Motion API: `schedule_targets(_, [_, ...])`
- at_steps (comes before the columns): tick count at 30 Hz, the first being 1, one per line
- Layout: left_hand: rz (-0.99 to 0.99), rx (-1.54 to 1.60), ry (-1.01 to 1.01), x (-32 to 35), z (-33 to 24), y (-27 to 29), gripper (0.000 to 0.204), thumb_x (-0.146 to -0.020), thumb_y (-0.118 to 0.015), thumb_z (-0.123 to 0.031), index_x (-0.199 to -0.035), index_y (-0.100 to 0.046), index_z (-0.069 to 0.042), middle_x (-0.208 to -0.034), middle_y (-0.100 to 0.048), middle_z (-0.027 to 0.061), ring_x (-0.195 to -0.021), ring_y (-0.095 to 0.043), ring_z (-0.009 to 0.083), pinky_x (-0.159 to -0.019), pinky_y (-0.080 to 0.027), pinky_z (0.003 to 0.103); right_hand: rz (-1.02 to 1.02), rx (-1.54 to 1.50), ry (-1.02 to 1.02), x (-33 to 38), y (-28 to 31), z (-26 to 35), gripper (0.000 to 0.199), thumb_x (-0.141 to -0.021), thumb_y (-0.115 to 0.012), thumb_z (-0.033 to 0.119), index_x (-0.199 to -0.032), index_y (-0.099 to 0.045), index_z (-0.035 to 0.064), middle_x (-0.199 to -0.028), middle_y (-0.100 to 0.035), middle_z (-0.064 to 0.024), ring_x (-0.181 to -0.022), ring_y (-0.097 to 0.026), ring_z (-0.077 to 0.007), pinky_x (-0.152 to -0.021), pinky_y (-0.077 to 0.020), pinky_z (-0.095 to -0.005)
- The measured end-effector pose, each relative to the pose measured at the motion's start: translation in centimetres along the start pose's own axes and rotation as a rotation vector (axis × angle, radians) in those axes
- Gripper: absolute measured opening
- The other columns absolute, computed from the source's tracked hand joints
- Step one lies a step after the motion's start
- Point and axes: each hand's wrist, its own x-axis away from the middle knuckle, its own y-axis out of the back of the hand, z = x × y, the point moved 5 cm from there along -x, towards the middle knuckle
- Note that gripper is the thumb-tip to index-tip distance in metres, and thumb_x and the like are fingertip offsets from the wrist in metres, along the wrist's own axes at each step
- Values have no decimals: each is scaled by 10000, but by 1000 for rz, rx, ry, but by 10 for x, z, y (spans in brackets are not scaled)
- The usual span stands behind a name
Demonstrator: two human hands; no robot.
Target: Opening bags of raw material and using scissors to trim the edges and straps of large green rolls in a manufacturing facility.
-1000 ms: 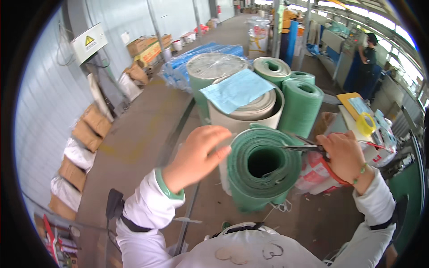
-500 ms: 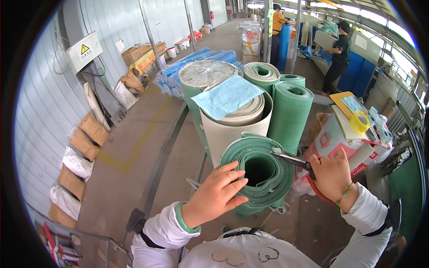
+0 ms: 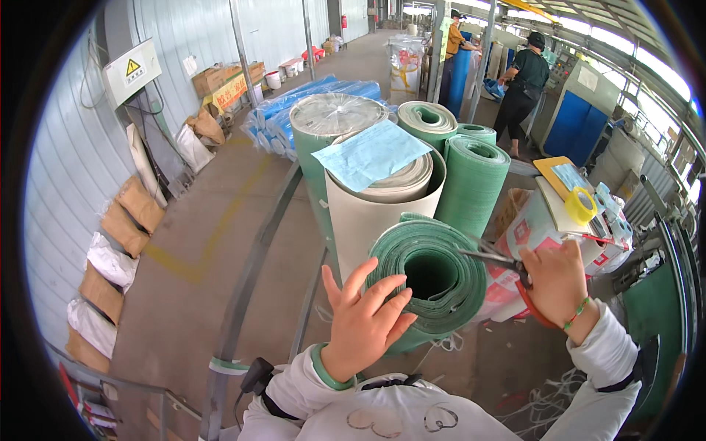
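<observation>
Upright in front of me is a green rolled sheet [image 3: 462, 294], its layered end facing up around a dark hollow core. My left hand [image 3: 362, 320] is at its near left side, fingers spread, some fingertips at the rim of the roll. My right hand [image 3: 555, 283] is closed around the reddish-orange handles of a pair of scissors [image 3: 494, 257]. The scissors' blades point left, at the right edge of the green roll. Just beyond stands a cream roll [image 3: 382, 228] with a sheet of blue paper [image 3: 373, 154] lying on top.
More green rolls [image 3: 474, 176] and a plastic-covered roll [image 3: 338, 116] stand behind. To the right, a wrapped bundle [image 3: 540, 220] carries a clipboard [image 3: 557, 178] and yellow tape [image 3: 581, 206]. Sacks [image 3: 118, 261] line the left wall. Two people [image 3: 526, 84] work farther back.
The scissors have shifted slightly right, and the pale scrap by their blades no longer shows. My left hand's fingers have lifted and spread. The dark-clothed person has moved left and turned.
</observation>
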Motion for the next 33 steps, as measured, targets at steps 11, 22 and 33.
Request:
schedule_targets(11, [-11,45,-9,-1,-4,-7,220,-741,-644,-296,-834,-635,-97,-1003,-590,-2,-1116,-436,294,-980,-46,663,-14,99,-6,15,2,22,391,-685,-646,283,-980,-585,34,-597,-531,-29,-547,-549,-188,-728,-328,-366])
schedule_targets(22, [43,61,-48,-3,-13,-15,259,-829,-557,-344,-874,-627,-98,-1015,-593,7,-1108,-438,299,-1047,-26,576,46,54,-9,18,-9,21,140,-717,-556,170,-751,-542,35,-520,-537,-59,-475,-529,-216,-667,-343,-344])
schedule_targets(33, [26,91,-40,4,-12,-9,247,-798,-586,-328,-874,-630,-97,-1004,-590,13,-1089,-446,295,-1055,-43,558,-141,-152,-115,4,-3,-11,172,-736,-571,159,-884,-540,79,-605,-536,-25,-553,-548,-214,-667,-334,-366])
